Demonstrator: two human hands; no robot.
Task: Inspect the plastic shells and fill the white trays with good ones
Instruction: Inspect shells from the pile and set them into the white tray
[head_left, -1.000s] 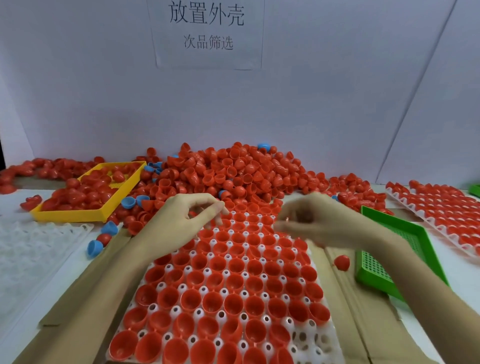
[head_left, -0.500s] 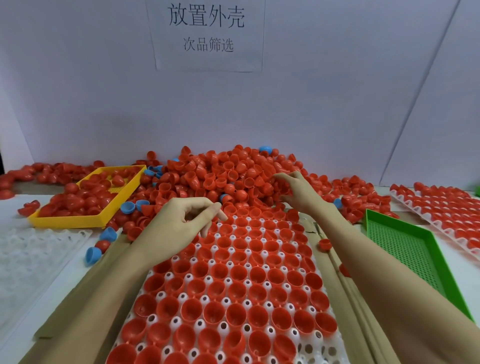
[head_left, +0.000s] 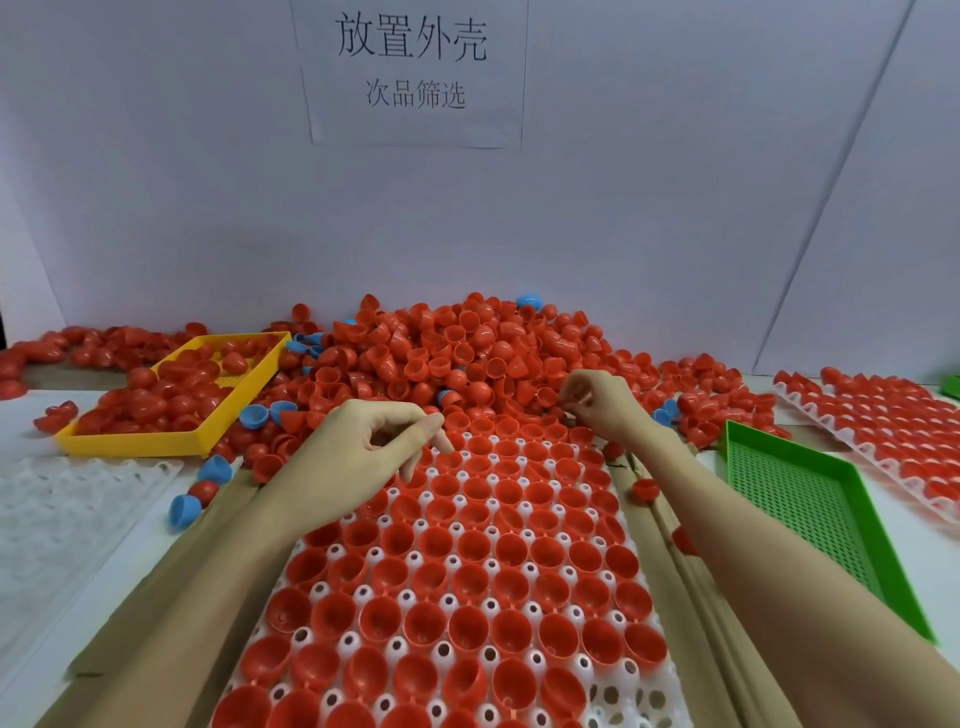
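My left hand (head_left: 363, 441) hovers over the far left part of the white moulded plastic tray (head_left: 457, 525) in front of me, its fingers loosely curled with the forefinger and thumb stretched toward the tray's far cups; I cannot tell whether it holds anything. My right hand (head_left: 602, 402) is raised at the tray's far right corner, at the near edge of the large heap of loose red plastic half-shells (head_left: 441, 358), with its fingertips (head_left: 574, 397) pinched together, apparently on a small red shell that is mostly hidden. Nearly every cup of the tray holds a red shell, open side up; a few cups at the near right corner show only white. The tray lies on flattened brown cardboard (head_left: 675, 571) on the white worktop (head_left: 31, 421). A few light-blue plastic half-shells (head_left: 254, 417) lie scattered among the red ones at the heap's left edge. To the left, a yellow plastic mesh basket (head_left: 171, 441) contains more red shells, and just in front of it lies a translucent white tray (head_left: 57, 509) with no shells in its cups. To the right lie a green perforated plastic basket (head_left: 810, 499) and, beyond it, a second white tray filled with red shells (head_left: 893, 426). A white paper sign with printed characters (head_left: 410, 67) is fixed to the back wall.
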